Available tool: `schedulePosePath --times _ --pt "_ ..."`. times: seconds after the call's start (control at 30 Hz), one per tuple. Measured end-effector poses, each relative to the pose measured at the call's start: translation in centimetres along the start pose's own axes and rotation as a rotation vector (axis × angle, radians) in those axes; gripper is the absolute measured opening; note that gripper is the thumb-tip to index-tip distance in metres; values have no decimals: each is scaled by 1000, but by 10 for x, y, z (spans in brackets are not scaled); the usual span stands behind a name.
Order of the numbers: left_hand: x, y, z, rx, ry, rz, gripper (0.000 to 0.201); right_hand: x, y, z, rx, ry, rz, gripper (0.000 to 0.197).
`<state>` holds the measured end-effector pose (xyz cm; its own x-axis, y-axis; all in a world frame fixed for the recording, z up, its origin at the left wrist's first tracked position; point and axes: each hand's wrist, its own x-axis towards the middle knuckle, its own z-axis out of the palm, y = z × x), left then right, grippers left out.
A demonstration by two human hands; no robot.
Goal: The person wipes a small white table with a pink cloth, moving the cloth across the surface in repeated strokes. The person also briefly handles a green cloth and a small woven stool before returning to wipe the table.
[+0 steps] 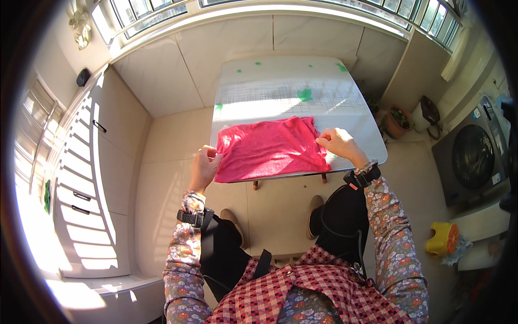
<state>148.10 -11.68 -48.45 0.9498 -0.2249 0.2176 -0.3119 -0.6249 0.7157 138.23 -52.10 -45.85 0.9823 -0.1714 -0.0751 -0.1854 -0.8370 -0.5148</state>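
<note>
A thin, red-pink rectangular cloth [270, 148] lay mid-frame on a white, round-cornered table [259, 78], left hand [204, 168] and right hand [342, 144] pinching its opposite side edges. Straightening seemed the step; the next move called for an even pull.

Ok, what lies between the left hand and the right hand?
A pink cloth lies between the left hand and the right hand, spread slightly rumpled along the near side of the white table. The head view shows it.
</note>
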Motion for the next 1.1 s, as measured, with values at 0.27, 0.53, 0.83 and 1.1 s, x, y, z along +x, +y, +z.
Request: schedulePosePath --times 0.27,0.53,0.83,1.1 --pt "61 -10 35 69 88 127 27 80 -8 20 123 190 -191 23" --pt "82 -26 51 150 68 122 30 100 12 23 70 116 -109 19" --pt "96 -43 45 7 7 72 18 101 29 19 90 186 -230 23" --pt "100 -19 34 -69 -117 -21 19 104 3 10 -33 -88 -126 27"
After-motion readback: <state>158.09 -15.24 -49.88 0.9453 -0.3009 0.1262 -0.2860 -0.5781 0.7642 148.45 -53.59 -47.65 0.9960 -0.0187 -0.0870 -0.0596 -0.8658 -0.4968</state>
